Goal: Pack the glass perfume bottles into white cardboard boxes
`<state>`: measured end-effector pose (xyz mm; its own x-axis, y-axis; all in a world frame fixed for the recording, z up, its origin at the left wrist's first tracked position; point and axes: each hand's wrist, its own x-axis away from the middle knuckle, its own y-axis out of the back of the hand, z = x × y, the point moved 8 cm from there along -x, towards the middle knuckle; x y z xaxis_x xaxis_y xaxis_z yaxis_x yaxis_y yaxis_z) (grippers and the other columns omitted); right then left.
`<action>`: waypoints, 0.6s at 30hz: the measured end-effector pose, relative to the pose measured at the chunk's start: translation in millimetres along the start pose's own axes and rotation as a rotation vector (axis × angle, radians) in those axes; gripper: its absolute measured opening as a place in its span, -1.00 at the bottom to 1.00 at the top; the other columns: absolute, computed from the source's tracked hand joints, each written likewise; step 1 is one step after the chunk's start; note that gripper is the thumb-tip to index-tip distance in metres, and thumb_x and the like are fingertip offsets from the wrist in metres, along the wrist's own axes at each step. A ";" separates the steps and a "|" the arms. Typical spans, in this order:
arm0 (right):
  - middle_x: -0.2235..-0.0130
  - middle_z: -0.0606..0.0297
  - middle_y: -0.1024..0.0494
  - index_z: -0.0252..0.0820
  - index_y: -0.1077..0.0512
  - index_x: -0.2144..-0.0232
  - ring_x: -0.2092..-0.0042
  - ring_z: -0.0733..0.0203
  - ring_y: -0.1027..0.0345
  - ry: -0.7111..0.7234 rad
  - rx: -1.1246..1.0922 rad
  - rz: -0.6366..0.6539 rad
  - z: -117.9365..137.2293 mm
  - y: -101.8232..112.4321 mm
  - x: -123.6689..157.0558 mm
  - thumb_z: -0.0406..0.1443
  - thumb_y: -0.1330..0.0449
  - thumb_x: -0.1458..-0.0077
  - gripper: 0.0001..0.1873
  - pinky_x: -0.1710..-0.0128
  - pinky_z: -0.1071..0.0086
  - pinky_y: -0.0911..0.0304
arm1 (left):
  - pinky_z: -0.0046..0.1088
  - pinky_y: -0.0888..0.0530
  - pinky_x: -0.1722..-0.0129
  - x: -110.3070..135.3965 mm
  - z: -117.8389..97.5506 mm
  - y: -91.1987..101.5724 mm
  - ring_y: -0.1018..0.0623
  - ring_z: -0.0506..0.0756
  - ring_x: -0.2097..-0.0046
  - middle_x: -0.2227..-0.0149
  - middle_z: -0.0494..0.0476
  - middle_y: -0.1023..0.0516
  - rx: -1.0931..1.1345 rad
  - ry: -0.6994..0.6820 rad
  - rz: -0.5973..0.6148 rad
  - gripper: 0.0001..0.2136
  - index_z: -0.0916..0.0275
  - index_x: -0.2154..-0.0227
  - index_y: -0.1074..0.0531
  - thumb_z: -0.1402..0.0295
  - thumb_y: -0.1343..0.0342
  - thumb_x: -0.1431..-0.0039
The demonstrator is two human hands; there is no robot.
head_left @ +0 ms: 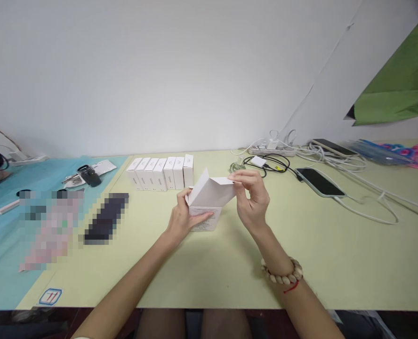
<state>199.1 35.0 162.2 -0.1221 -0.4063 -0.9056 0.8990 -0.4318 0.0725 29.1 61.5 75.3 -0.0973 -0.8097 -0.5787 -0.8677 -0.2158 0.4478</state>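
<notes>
Above the middle of the table I hold a small white cardboard box [204, 220] with fine print on the side facing me. My left hand [183, 217] is closed around its left side, with the thumb lying across the printed face. The box's top flaps [212, 190] stand up and apart. My right hand [252, 197] pinches the edge of the right-hand flap between thumb and fingers. What is inside the box is hidden. Behind my left hand stands a row of several white boxes [159, 174], upright and side by side.
On the right lie a phone [320, 182] on a white cable, a second phone [334, 147], a power strip [270, 149] and tangled cables. To the left are a blurred dark object [106, 219], a blue cloth [4, 263] and a black jar [89, 175].
</notes>
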 end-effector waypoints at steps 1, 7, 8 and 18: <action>0.30 0.25 -0.41 -0.08 -0.41 0.31 0.22 0.22 -0.33 0.020 0.002 0.011 2.0 -0.5 0.1 -0.38 -0.06 -0.11 -0.85 0.37 0.34 -0.29 | -0.44 -0.43 0.36 0.8 1.6 0.3 -0.49 0.07 0.21 0.05 0.22 -0.31 0.009 0.004 -0.014 -0.33 0.13 0.05 0.04 0.14 -0.23 0.15; 0.29 0.24 -0.41 -0.07 -0.41 0.29 0.21 0.22 -0.33 0.087 0.046 0.038 9.5 -1.7 0.7 -0.42 -0.06 -0.10 -0.81 0.37 0.35 -0.30 | -0.45 -0.44 0.36 -0.5 -0.3 -0.3 -0.48 0.06 0.22 0.12 0.16 -0.35 -0.004 -0.054 0.008 -0.44 0.13 0.08 -0.05 0.16 -0.21 0.09; 0.29 0.24 -0.41 -0.07 -0.40 0.30 0.21 0.21 -0.32 0.073 0.047 0.040 8.4 -2.0 0.6 -0.41 -0.06 -0.10 -0.82 0.39 0.36 -0.29 | -0.46 -0.44 0.37 -1.3 -2.7 -0.5 -0.48 0.06 0.23 0.16 0.14 -0.36 -0.026 -0.079 0.020 -0.48 0.14 0.09 -0.09 0.16 -0.20 0.07; 0.01 0.11 -0.22 -0.02 -0.02 -0.01 0.13 0.05 -0.33 -0.002 -0.059 -0.042 6.1 -4.9 8.2 -0.15 -0.40 0.44 -0.05 0.24 0.13 -0.33 | -0.59 -0.38 0.56 8.7 -32.1 -5.7 -0.45 -0.03 0.42 0.31 0.07 -0.34 -0.308 -0.302 -0.019 -0.69 0.17 0.15 -0.24 0.14 -0.03 -0.09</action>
<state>191.1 28.8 156.9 -0.1609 -0.3904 -0.9064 0.9163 -0.4003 0.0097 48.8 38.2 89.6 -0.2602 -0.6180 -0.7419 -0.6894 -0.4191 0.5909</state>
